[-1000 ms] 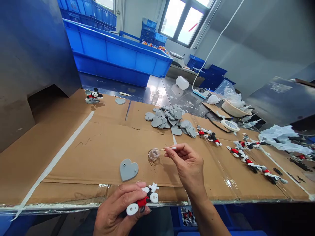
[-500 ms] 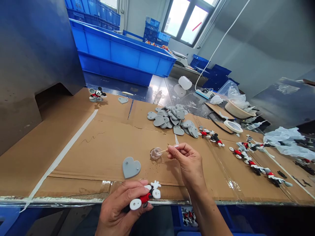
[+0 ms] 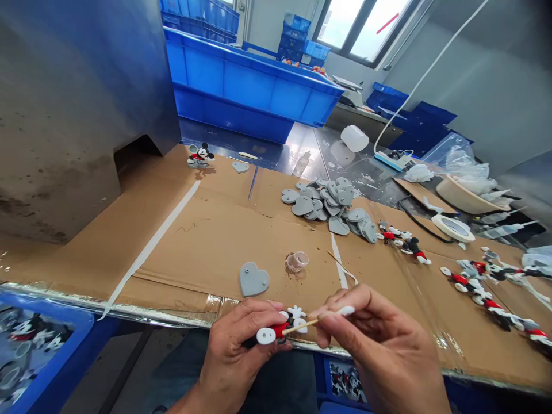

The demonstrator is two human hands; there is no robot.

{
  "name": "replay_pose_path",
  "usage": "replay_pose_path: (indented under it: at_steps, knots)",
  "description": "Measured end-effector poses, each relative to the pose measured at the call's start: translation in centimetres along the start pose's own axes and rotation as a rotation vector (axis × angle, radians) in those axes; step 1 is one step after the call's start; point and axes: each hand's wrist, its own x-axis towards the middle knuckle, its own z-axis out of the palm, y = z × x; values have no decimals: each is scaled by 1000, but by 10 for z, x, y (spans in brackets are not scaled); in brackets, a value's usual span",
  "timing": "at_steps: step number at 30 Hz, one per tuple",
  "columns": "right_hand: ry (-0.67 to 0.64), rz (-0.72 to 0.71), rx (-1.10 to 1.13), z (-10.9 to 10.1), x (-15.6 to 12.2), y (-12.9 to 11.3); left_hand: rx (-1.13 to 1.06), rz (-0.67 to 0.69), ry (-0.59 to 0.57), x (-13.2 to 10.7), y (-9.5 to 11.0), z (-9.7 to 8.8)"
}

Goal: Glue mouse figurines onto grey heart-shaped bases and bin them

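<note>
My left hand [image 3: 241, 351] grips a small mouse figure [image 3: 278, 328] with red shorts and white feet, held near the table's front edge. My right hand [image 3: 379, 345] pinches a thin wooden stick [image 3: 299, 326] whose tip touches the figure's white foot. A grey heart-shaped base [image 3: 253, 279] lies on the cardboard just beyond my left hand. A small clear cup [image 3: 297, 260] stands a little farther back, right of the heart.
A pile of grey heart bases [image 3: 330, 204] lies mid-table. Several mouse figures [image 3: 474, 276] trail off to the right. One assembled figure [image 3: 199, 155] stands at the back left. Blue crates [image 3: 259, 86] and a tape roll [image 3: 452, 227] sit behind.
My right hand drew the stick back from the clear cup to the figure in my left hand. The view shifted left and down.
</note>
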Motion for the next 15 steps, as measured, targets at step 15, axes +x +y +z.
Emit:
replay_pose_path:
  at_steps: [15]
  knots:
    - [-7, 23, -249, 20, -9, -2, -46, -49, 10, 2, 7, -1]
